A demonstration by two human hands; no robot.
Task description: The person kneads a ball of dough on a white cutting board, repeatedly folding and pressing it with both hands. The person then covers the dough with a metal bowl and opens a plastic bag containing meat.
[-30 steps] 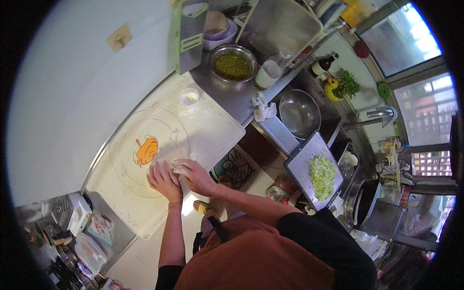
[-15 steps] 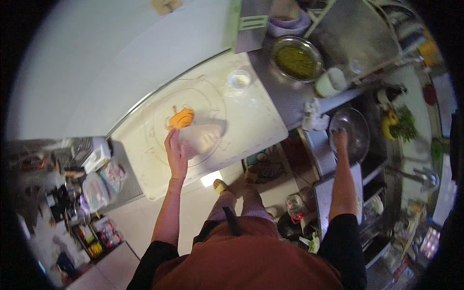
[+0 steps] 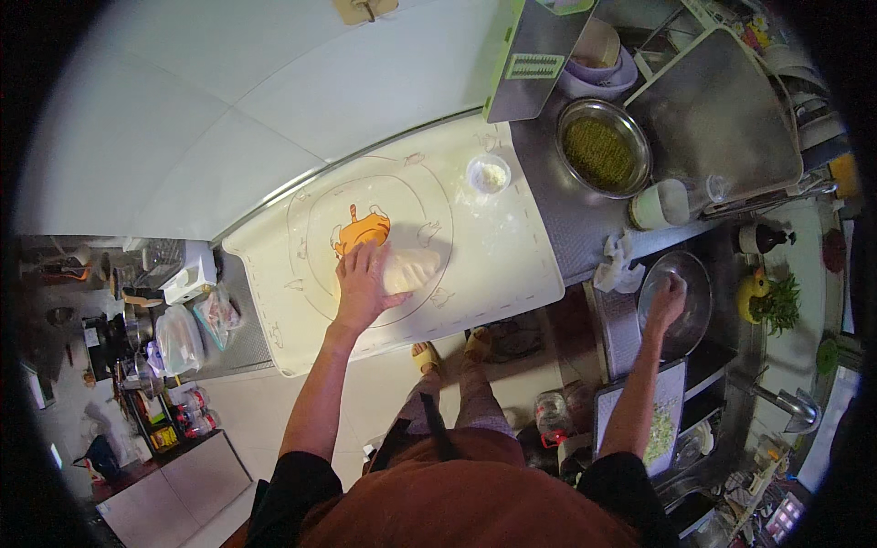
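A pale lump of dough (image 3: 413, 270) lies on a cream kneading mat (image 3: 498, 251), beside an orange cartoon animal printed on the mat. My left hand (image 3: 364, 279) rests on the dough's left side, fingers spread and thumb apart. Off to the right, my right hand (image 3: 667, 303) is over a clear round bowl (image 3: 692, 331), its fingers curled closed. Whether anything is inside that grip is hidden. A small cup of white powder (image 3: 489, 174) stands on the mat's far right part.
A metal bowl of green beans (image 3: 598, 151) and a whitish container (image 3: 660, 205) stand on the counter at the far right. Crumpled white cloth or paper (image 3: 620, 265) lies left of the clear bowl. A tray of chopped greens (image 3: 664, 429) is near my right forearm. Plastic bags (image 3: 180, 340) sit at left.
My left hand has moved from the dough's near left edge onto it, with fingers more spread. The right hand has risen and curled over the bowl. The whole view has shifted.
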